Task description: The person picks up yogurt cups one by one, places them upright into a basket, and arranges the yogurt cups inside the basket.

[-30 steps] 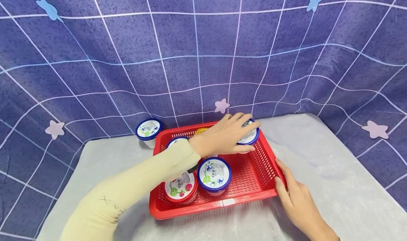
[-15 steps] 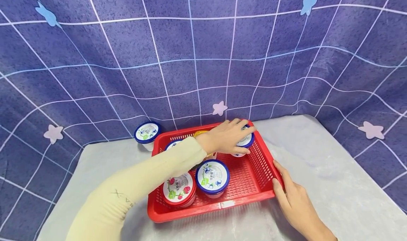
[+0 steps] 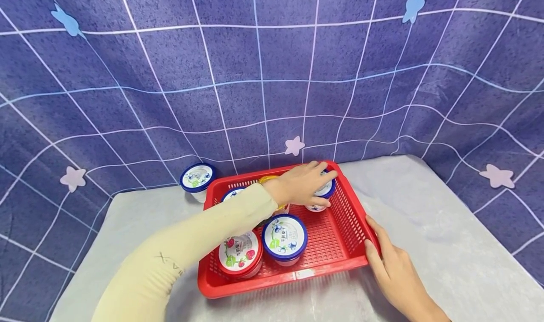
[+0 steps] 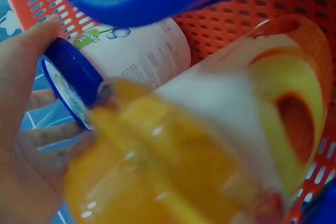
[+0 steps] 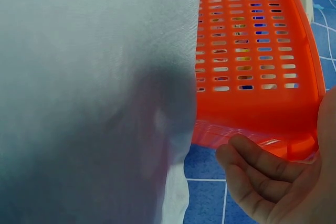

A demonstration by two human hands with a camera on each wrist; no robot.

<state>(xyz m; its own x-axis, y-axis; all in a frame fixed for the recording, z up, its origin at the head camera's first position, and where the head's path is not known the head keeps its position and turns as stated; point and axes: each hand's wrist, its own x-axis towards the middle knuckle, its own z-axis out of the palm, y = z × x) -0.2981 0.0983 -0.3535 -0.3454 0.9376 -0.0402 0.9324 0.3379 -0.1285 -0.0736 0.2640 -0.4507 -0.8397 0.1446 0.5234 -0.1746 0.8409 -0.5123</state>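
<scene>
My left hand (image 3: 302, 184) reaches across the red plastic basket (image 3: 303, 273) and grips a blue-lidded tub (image 3: 326, 188) at its back right corner. In the left wrist view, fingers and thumb lie round that tub's blue lid (image 4: 73, 80), and its white side faces up. A yellow-lidded cup (image 4: 157, 166) with an avocado picture (image 4: 294, 114) is under the wrist. My right hand (image 3: 395, 270) holds the basket's front right corner, thumb inside the rim. A red-lidded tub (image 3: 240, 252) and a blue-lidded tub (image 3: 284, 237) stand at the basket's front.
Another blue-lidded tub (image 3: 197, 178) stands on the grey-covered table (image 3: 433, 218), outside the basket's back left corner. A further blue-lidded tub (image 3: 233, 193) sits inside, partly behind the left sleeve (image 3: 204, 237). A purple-blue grid curtain (image 3: 272, 100) hangs close behind.
My left hand has moved slightly left and down with the blue-lidded tub, which now sits lower inside the basket's back right corner. The right hand keeps its hold on the basket.
</scene>
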